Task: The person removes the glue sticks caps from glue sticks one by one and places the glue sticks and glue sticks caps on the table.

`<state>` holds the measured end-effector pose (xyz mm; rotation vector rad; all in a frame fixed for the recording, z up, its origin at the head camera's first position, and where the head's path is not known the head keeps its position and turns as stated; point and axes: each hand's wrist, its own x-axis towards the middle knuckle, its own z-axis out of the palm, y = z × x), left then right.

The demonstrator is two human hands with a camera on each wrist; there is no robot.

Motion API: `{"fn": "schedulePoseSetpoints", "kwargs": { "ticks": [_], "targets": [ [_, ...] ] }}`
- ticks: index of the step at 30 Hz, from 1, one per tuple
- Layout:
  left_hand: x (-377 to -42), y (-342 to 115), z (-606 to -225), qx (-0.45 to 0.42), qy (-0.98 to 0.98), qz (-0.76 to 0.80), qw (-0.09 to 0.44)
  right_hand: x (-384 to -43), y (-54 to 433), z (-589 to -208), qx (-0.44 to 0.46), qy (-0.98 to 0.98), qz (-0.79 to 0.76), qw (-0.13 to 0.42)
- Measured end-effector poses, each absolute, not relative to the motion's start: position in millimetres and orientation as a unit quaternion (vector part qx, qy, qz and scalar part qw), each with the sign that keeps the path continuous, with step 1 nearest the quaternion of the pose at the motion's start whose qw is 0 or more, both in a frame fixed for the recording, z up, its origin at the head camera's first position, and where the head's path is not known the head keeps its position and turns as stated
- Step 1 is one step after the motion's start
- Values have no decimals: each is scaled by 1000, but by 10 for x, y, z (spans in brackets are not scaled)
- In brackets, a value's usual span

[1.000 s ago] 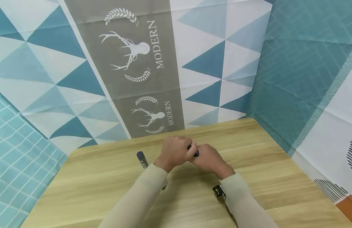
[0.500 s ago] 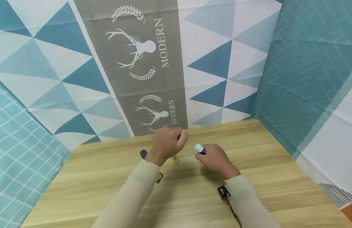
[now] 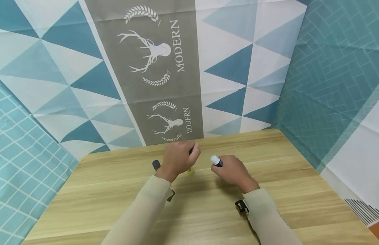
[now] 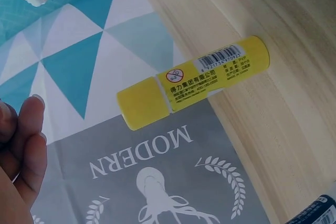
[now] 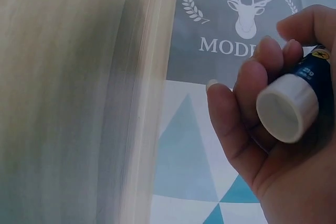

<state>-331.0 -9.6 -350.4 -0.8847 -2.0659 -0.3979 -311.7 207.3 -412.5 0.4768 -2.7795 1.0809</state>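
Note:
My right hand (image 3: pixel 232 171) grips a navy glue stick (image 3: pixel 219 164), its white end (image 5: pixel 287 107) bare and pointing up to the left. The right wrist view looks into the hollow of that white end, with my fingers (image 5: pixel 247 87) curled around the navy barrel. To the left, my left hand (image 3: pixel 178 158) is curled around a small dark glue stick cap (image 3: pixel 191 150), mostly hidden by the fingers. Just beyond that hand a yellow glue stick (image 4: pixel 194 82) stands upright on the table, partly covered in the head view.
A second navy glue stick (image 3: pixel 156 165) stands left of my left wrist, partly hidden by it. The wooden table (image 3: pixel 287 177) reaches back to a patterned cloth (image 3: pixel 152 68). A black strap piece (image 3: pixel 240 206) hangs at my right wrist.
My hands were together on the navy glue stick; they have since come apart, left hand moving leftward with the cap. The white end is now exposed, and the yellow glue stick has come into view.

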Motion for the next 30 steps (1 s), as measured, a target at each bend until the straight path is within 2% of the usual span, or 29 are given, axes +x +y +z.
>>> {"fn": "schedulePoseSetpoints", "kwargs": {
  "ticks": [7, 18, 21, 27, 30],
  "targets": [
    [-3298, -89, -3533, -354, -822, -153, 420, -3121, 2061, -4137, 163, -919, 354, 62],
    [-3291, -67, -3562, -333, -847, -166, 380, -3114, 2043, -4162, 163, -922, 350, 35],
    [-3274, -64, -3561, -312, -862, -217, 336, -3125, 2047, -4187, 159, -924, 345, 27],
    [-3240, -81, -3576, -254, -842, -436, 189, -3132, 2047, -4209, 147, -926, 347, 17],
    [-3232, -90, -3577, -258, -816, -491, 162, -3131, 2042, -4207, 135, -929, 345, 18]
  ]
}}
